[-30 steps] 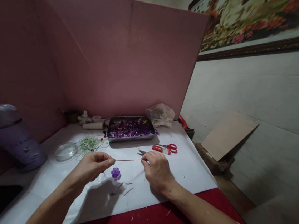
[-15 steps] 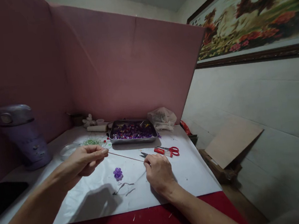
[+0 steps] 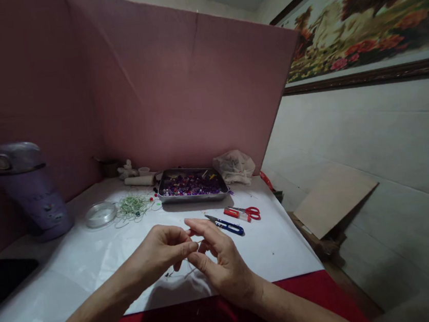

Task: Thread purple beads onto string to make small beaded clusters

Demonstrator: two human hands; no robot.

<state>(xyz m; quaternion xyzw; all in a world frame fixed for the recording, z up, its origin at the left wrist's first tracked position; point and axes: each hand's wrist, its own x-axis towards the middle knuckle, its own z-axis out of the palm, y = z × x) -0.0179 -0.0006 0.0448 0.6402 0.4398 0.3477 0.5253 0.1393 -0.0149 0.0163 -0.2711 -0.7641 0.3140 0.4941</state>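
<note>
Over the white sheet [image 3: 83,269], my left hand [image 3: 168,249] is closed, thumb and finger pinching a thin brownish cord [image 3: 199,242]. My right hand [image 3: 226,265] meets it, its fingers curled round the same cord, the exact grip partly hidden. The purple bead flower seen earlier is hidden behind my hands. Some thin dark strands [image 3: 168,275] show below them. Blue thread snips [image 3: 229,226] lie just beyond my right hand. Red-handled scissors [image 3: 253,213] and a red lighter [image 3: 237,215] lie farther right.
A metal tray [image 3: 193,198] of purple beads stands at the back, a clear plastic bag [image 3: 234,166] beside it. To the left are green thread [image 3: 132,205], a clear round dish [image 3: 100,214] and a purple bottle [image 3: 35,197]. Pink panels [image 3: 176,93] enclose the back and left.
My hands have come together from apart, shortening the cord stretch between them. My right hand has left the blue snips on the sheet. The view has shifted slightly.
</note>
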